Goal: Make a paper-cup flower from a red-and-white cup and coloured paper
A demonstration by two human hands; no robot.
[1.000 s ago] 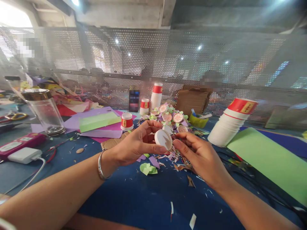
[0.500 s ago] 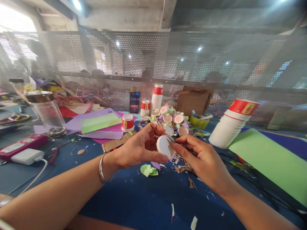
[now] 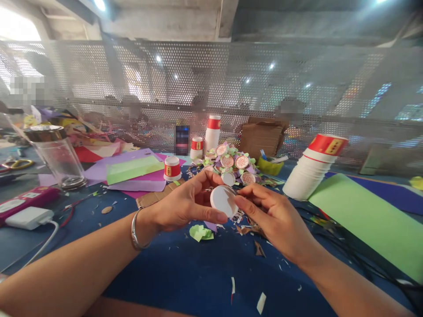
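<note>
A round white disc (image 3: 222,201) with a short rim, like the cut-off bottom of a paper cup, is held tilted above the table. My left hand (image 3: 190,200) grips its left side, the thumb below and the fingers curled behind. My right hand (image 3: 267,211) pinches at the right edge; a thin greyish bit shows by its fingertips, too small to name. Just behind lies a heap of discs with red printed patterns (image 3: 242,161) and green and purple paper bits. Below the hands, a crumpled light green paper scrap (image 3: 201,233) rests on the blue tabletop (image 3: 185,277).
A leaning stack of paper cups (image 3: 310,169) stands at right beside a green sheet (image 3: 366,220). Coloured papers (image 3: 137,169), a glass jar (image 3: 59,158) and a magenta power strip (image 3: 29,202) with a white charger are at left. Black cables (image 3: 346,246) run along the right.
The whole scene has shifted slightly left in view. Both hands keep their hold on the disc, which has turned a little more face-up.
</note>
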